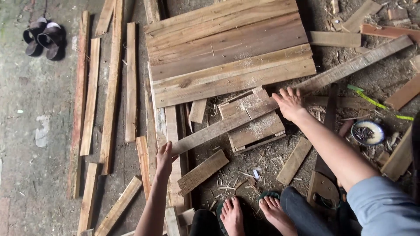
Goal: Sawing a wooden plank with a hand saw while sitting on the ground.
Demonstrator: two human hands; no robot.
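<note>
A long grey plank (288,94) runs slantwise across the ground, passing under the right hand (288,104), whose fingers (282,94) lie spread and flat on it, gripping nothing. Its lower end sits in the left hand (165,158), fingers curled around that tip. Just below the right fingers lies a small slatted panel (253,126); above them, a large board panel (227,52). A handsaw (326,170) rests beside the right forearm, near 1 small bowl (368,132).

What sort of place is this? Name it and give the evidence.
Probably a makeshift woodworking spot on bare ground. Rough planks lie all round a boarded panel, sawdust and shavings litter the dirt, and a handsaw lies nearby. The left hand and right hand steady a long plank.
</note>
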